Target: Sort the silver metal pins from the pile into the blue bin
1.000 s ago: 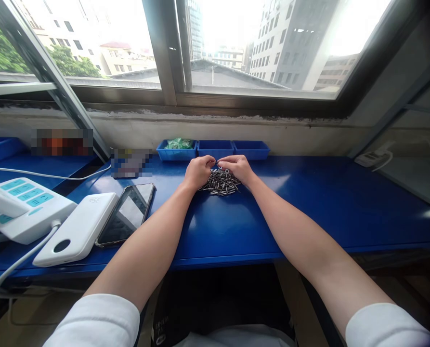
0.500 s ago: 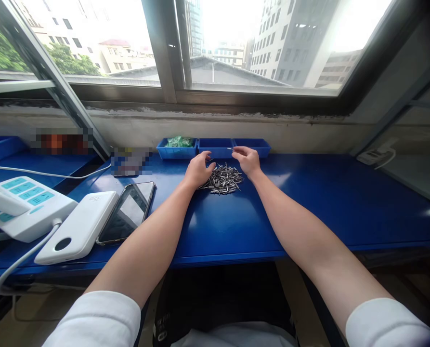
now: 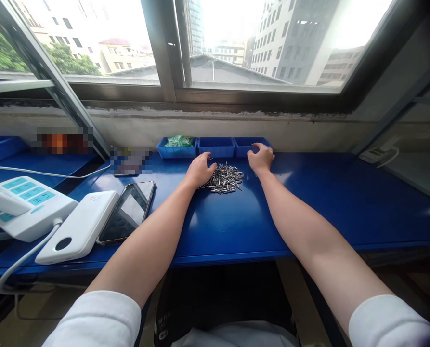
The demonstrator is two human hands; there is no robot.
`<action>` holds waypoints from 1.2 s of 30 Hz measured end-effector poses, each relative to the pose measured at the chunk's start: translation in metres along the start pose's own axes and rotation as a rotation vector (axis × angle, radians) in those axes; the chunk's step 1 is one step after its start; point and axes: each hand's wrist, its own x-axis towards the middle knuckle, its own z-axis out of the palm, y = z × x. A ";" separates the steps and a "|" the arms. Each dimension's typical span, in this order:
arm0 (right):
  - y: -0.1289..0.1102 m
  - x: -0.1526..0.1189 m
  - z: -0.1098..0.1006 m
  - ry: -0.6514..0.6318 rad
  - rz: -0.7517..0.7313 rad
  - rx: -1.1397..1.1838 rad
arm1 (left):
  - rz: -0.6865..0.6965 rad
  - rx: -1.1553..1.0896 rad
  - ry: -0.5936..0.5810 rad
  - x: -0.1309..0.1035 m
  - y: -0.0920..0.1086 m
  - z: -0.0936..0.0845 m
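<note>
My left hand [image 3: 200, 170] rests at the left edge of a pile of small pointed metal pins [image 3: 226, 179] on the blue table. Its fingers are curved, with the thumb apart from the index finger. A small dark bit near those fingertips is too small to name. My right hand [image 3: 261, 158] is at the front of the right blue bin [image 3: 242, 149], its fingertips over the rim. Thumb and index finger look spread, and no pin shows clearly between them. The hand hides part of that bin. Beside it is the middle blue bin [image 3: 215, 149].
The left blue bin [image 3: 176, 152] contains green plastic bags [image 3: 179, 140]. Left of my arm lie a phone [image 3: 128, 212], a white power bank [image 3: 77, 226] and a power strip [image 3: 30, 207] with cables. The window wall [image 3: 301, 130] bounds the table [image 3: 229, 231] at the back.
My right hand has moved right, from before the middle bin to the right bin. The metal pin at its fingertips earlier is no longer clearly visible. My left hand has barely moved.
</note>
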 end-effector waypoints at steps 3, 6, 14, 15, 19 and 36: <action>-0.004 -0.005 0.001 -0.019 -0.050 -0.118 | 0.000 0.014 -0.044 0.000 0.000 0.000; -0.007 -0.008 0.001 -0.061 -0.091 -0.174 | 0.014 0.015 -0.103 -0.001 0.002 -0.001; -0.010 -0.011 0.001 -0.150 -0.151 -0.266 | -0.075 0.065 -0.242 -0.006 0.006 -0.004; -0.010 -0.012 0.001 -0.159 -0.150 -0.272 | -0.090 0.072 -0.251 -0.006 0.007 -0.004; -0.010 -0.012 0.000 -0.185 -0.133 -0.270 | -0.106 0.092 -0.279 -0.006 0.009 -0.004; -0.001 -0.008 0.011 -0.241 -0.225 -0.122 | -0.110 0.049 -0.203 -0.005 0.006 -0.002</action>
